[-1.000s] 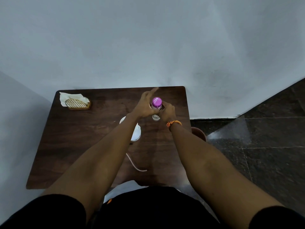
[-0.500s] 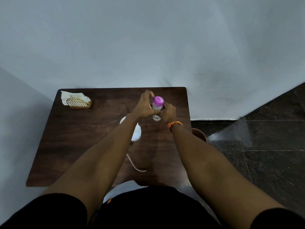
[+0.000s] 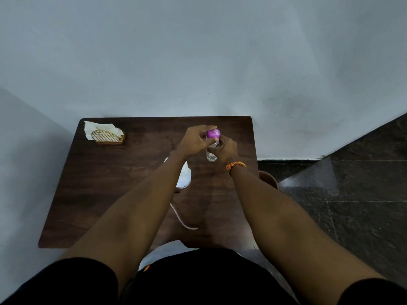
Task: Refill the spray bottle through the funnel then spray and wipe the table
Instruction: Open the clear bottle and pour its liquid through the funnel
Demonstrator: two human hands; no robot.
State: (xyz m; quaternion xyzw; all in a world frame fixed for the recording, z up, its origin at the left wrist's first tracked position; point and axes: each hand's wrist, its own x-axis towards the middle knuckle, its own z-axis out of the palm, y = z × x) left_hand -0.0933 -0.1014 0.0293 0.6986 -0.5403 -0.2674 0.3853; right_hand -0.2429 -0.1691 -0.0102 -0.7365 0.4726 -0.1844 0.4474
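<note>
A small clear bottle (image 3: pixel 211 156) with a purple cap (image 3: pixel 213 133) stands upright on the dark wooden table (image 3: pixel 110 183), toward its far right. My left hand (image 3: pixel 195 142) pinches the purple cap from the left with its fingers curled over the top. My right hand (image 3: pixel 226 150) wraps around the bottle's body just below the cap. A white object (image 3: pixel 184 176) lies on the table under my left forearm, partly hidden. I cannot make out a funnel.
A woven holder with white tissue (image 3: pixel 105 135) sits at the table's far left corner. A thin pale cord (image 3: pixel 182 219) curves across the near part of the table. A brown round pot (image 3: pixel 267 179) stands on the dark tiled floor right of the table. A wall runs behind.
My left hand's fingers, spread above the cap a second ago, have closed onto the purple cap. My right hand has stayed on the bottle. The view has shifted slightly.
</note>
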